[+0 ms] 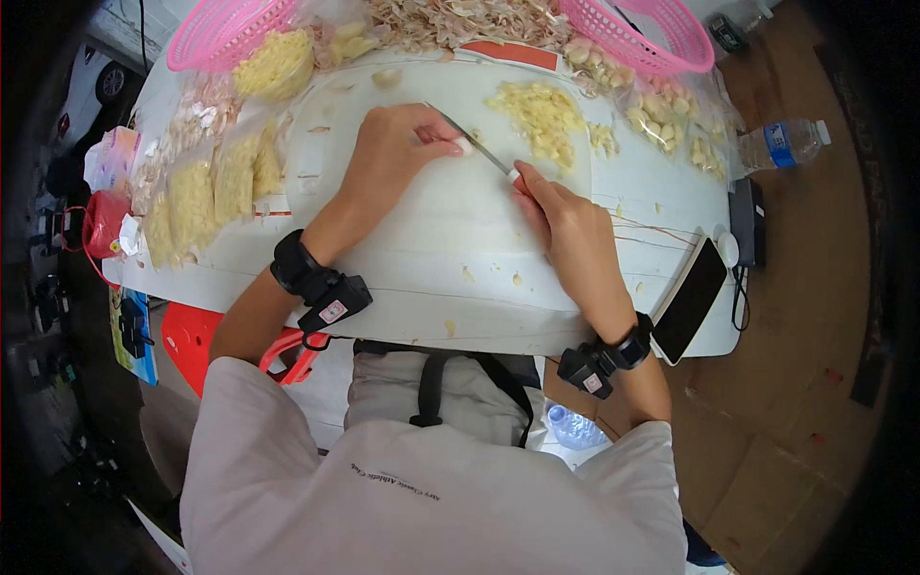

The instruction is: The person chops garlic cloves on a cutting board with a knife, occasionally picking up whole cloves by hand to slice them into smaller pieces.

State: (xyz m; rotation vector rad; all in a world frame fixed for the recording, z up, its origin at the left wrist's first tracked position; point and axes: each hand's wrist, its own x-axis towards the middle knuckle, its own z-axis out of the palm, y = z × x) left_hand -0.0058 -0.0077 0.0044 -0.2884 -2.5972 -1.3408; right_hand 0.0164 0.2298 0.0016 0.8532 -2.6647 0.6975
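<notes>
My left hand (pixel 398 144) pinches a pale garlic clove (pixel 464 146) between thumb and fingertips above the white cutting board (pixel 412 235). Closed round the white handle of a small knife is my right hand (pixel 573 220). The thin knife blade (pixel 487 151) slants up and left, passing close beside the clove; whether it touches is too small to tell. To the right of the blade lies a heap of yellowish cut garlic (pixel 544 120) on the board. A loose round piece (pixel 386 79) lies near the board's far edge.
Clear bags of peeled garlic (pixel 192 206) line the table's left side. Papery skins (pixel 460 24) pile at the back between pink baskets (pixel 216 34). Bagged cloves (pixel 661 115), a water bottle (pixel 786 144) and a phone (pixel 690 299) are on the right. A red stool (pixel 192 340) stands below left.
</notes>
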